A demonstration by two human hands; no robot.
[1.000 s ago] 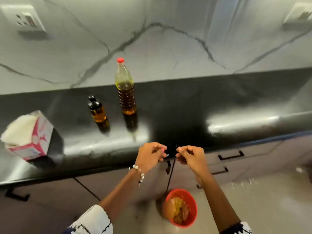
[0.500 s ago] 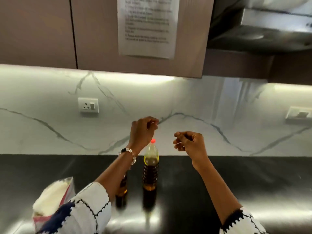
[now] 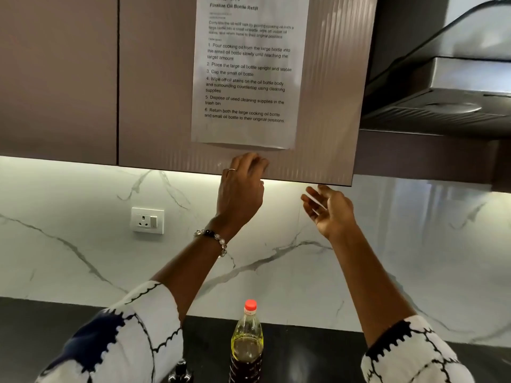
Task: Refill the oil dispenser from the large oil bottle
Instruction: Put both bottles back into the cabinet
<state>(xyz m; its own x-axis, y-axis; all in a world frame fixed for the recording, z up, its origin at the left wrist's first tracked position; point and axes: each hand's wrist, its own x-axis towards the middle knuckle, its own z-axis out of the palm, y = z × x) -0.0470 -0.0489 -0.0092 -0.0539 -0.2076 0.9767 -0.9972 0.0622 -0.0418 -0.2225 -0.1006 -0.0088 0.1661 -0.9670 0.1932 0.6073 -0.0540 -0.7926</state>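
Note:
The large oil bottle (image 3: pixel 247 341), clear plastic with a red cap and amber oil, stands upright on the black countertop (image 3: pixel 304 352) at the bottom centre. Just left of it only the black top of the small oil dispenser (image 3: pixel 180 373) shows at the frame's lower edge. My left hand (image 3: pixel 241 189) is raised high, fingertips touching the lower edge of the wall cabinet door (image 3: pixel 326 106) under a printed sheet (image 3: pixel 249 70). My right hand (image 3: pixel 327 210) is raised beside it, fingers spread, holding nothing. Both hands are far above the bottles.
A white wall socket (image 3: pixel 148 220) sits on the marble backsplash at left. A range hood (image 3: pixel 442 100) juts out at upper right. A second cabinet door (image 3: pixel 58 78) hangs at left.
The view has tilted up from the counter to the wall cabinet. Both hands rose from the counter's front edge to the cabinet's lower edge, and the right hand's fingers opened.

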